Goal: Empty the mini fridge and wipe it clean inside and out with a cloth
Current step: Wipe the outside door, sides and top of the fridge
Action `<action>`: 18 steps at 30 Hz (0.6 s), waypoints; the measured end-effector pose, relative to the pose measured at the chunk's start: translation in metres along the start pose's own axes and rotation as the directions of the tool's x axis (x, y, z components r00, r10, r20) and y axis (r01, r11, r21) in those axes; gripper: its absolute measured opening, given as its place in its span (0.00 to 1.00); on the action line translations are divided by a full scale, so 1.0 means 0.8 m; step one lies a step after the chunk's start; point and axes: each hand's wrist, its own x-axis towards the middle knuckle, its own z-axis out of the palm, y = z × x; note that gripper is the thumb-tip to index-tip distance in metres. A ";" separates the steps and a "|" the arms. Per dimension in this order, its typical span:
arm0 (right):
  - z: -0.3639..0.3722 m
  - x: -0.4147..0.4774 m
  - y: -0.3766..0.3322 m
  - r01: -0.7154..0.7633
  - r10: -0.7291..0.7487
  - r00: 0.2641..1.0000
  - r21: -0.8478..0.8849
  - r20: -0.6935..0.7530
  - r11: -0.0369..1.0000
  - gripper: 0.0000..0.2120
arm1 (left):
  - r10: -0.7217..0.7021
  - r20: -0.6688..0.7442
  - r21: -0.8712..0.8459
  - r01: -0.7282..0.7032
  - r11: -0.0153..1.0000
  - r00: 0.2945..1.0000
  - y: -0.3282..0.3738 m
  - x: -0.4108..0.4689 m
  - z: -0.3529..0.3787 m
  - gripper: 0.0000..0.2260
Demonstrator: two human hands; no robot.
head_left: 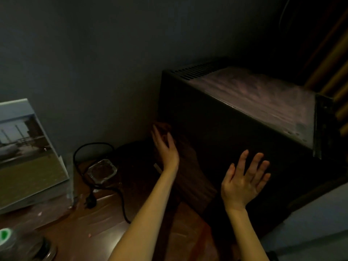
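Observation:
The black mini fridge stands on a dark wooden table, its dusty top lit and its side wall facing me. My left hand reaches to the fridge's rear left corner with straight fingers, against the side wall. My right hand lies flat on the same side wall, fingers spread. Neither hand holds anything. No cloth shows in the frame. The fridge door and its inside are out of sight.
A black power cord loops on the wooden table beside a small glass dish. A framed picture leans at the left. A round lidded container sits at the bottom left. A grey wall rises behind.

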 end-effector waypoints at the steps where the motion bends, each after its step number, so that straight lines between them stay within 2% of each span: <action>1: 0.002 0.000 0.001 0.003 -0.004 1.000 -0.010 -0.009 1.000 0.27 | 0.032 0.022 0.062 -0.033 0.998 0.999 0.002 0.014 0.005 0.26; 6: 0.010 -0.003 0.004 0.053 -0.057 0.996 -0.071 -0.065 0.996 0.29 | 0.081 0.035 0.163 -0.086 0.983 0.996 0.008 0.045 0.016 0.25; 8: 0.010 -0.002 0.002 0.048 -0.053 0.996 -0.060 -0.075 0.997 0.29 | 0.144 0.062 0.185 -0.153 0.971 0.988 0.005 0.019 0.022 0.25; 11: 0.009 -0.003 0.001 0.053 -0.057 0.996 -0.052 -0.070 0.997 0.28 | 0.223 0.186 0.140 -0.250 0.958 0.957 -0.004 -0.052 0.030 0.26; 15: 0.006 -0.005 0.002 0.049 -0.051 0.997 -0.033 -0.056 0.998 0.27 | 0.190 0.362 0.087 -0.237 0.968 0.913 -0.020 -0.101 0.013 0.27; 18: 0.004 -0.006 0.002 0.053 -0.053 0.998 -0.015 -0.039 0.998 0.27 | 0.121 0.325 0.145 -0.176 0.974 0.938 -0.017 -0.055 0.001 0.26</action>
